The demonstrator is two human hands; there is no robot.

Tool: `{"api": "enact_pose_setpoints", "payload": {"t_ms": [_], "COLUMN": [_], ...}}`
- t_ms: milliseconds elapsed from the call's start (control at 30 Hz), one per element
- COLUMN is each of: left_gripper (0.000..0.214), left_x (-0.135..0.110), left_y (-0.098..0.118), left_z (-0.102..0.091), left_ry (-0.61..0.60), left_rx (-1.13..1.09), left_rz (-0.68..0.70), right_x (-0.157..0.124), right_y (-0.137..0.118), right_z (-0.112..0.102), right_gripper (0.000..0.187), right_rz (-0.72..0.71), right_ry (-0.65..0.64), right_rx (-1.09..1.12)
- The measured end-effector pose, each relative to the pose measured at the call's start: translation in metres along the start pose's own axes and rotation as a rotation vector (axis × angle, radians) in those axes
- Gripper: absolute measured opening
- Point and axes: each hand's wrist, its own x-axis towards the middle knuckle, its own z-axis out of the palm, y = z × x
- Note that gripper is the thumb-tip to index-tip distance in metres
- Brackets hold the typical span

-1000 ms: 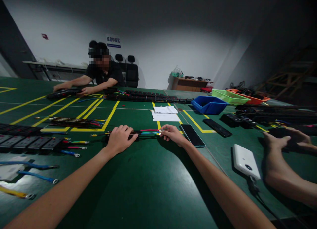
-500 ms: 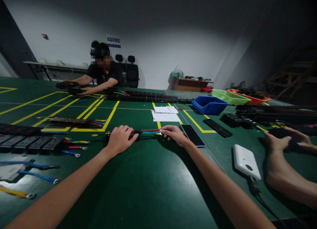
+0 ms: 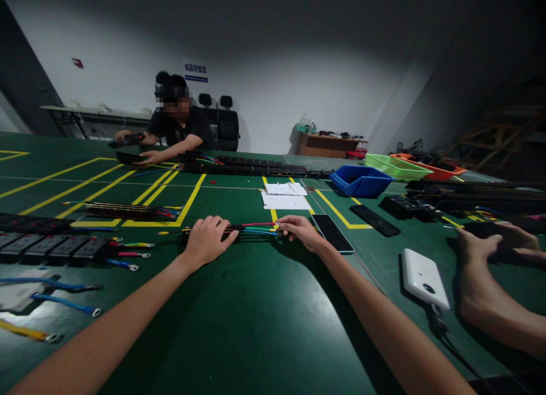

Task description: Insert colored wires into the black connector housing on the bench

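Note:
Across the table in front of me lies a black strip with coloured wires, much of it under my left hand [image 3: 209, 237]. That hand is wrapped over the strip, its thumb pointing right. Out of the strip's right end run red, green and blue wires [image 3: 256, 231] with metal terminals at their tips. My right hand [image 3: 296, 231] pinches the wire ends between thumb and fingertips; the red wire leads right into the pinch. Just below the fingertips, the blue wire's tip shows. Left of my left hand, a yellow-ended wire [image 3: 166, 233] sticks out from the strip.
Black socket strips [image 3: 51, 246] with lugged wires lie left, beside another wired bundle [image 3: 128, 211]. Right are a phone [image 3: 333, 234], a white power bank [image 3: 425, 278], a blue bin [image 3: 360, 181] and another person's hands [image 3: 482, 241]. Across the table a person [image 3: 181, 122] holds a dark tool.
My right fingers have shifted slightly on the wire ends, and the blue tip now shows below them. The person opposite has lifted the dark tool and moved it right.

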Motion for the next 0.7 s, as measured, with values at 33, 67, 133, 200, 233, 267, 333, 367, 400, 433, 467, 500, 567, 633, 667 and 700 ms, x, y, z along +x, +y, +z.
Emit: {"api": "enact_pose_setpoints", "payload": {"t_ms": [33,67,133,200,233,267,333,367,400,433,467,500,567,633,667,700], "left_gripper": [0.053,0.052,0.052,0.053,0.053,0.054,0.053,0.053,0.053,0.053,0.053,0.053,0.054,0.054,0.053,0.053], "left_x": [0.0,0.0,0.0001,0.0001,0.0001,0.0,0.0,0.0,0.0,0.0001,0.0001,0.0002,0.0003,0.0002,0.0001,0.0], "left_y": [0.0001,0.0002,0.0004,0.0006,0.0007,0.0008,0.0011,0.0012,0.0012,0.0012,0.0011,0.001,0.0008,0.0005,0.0004,0.0004], "left_z": [-0.0001,-0.0003,-0.0006,-0.0008,-0.0008,-0.0008,-0.0005,-0.0004,-0.0002,0.0,0.0001,0.0001,0.0002,0.0002,0.0003,0.0004], "left_ry": [0.002,0.003,-0.001,-0.007,-0.007,-0.006,0.002,0.005,0.008,0.007,0.005,0.003,0.002,0.009,0.014,0.018], "left_rx": [0.005,0.009,0.017,0.018,0.018,0.021,0.037,0.048,0.057,0.06,0.056,0.047,0.022,0.008,0.009,0.015], "left_rz": [0.001,0.002,0.003,0.003,0.004,0.005,0.008,0.009,0.009,0.007,0.005,0.003,-0.001,-0.001,0.0,0.003], "right_x": [-0.0002,-0.0003,-0.0006,-0.0005,-0.0004,-0.0003,0.0002,0.0004,0.0007,0.001,0.0013,0.0015,0.0019,0.0022,0.0022,0.0022], "right_y": [-0.0004,-0.0007,-0.0007,-0.0001,0.0002,0.0005,0.001,0.0013,0.0017,0.0021,0.0027,0.0033,0.0045,0.0053,0.0054,0.0053], "right_z": [0.0008,0.0015,0.0029,0.0038,0.004,0.0042,0.0041,0.0039,0.0036,0.0032,0.0027,0.0022,0.0013,0.001,0.0011,0.0014], "right_gripper": [0.037,0.037,0.038,0.04,0.041,0.041,0.042,0.042,0.042,0.042,0.042,0.041,0.04,0.038,0.037,0.037], "right_rz": [-0.005,-0.014,-0.033,-0.045,-0.047,-0.048,-0.047,-0.046,-0.044,-0.042,-0.04,-0.039,-0.041,-0.039,-0.034,-0.025], "right_ry": [0.004,0.007,0.011,0.002,-0.009,-0.022,-0.043,-0.048,-0.049,-0.049,-0.051,-0.058,-0.074,-0.082,-0.079,-0.069], "right_rx": [-0.006,-0.015,-0.053,-0.121,-0.16,-0.195,-0.243,-0.254,-0.259,-0.261,-0.261,-0.259,-0.247,-0.222,-0.209,-0.195]}}
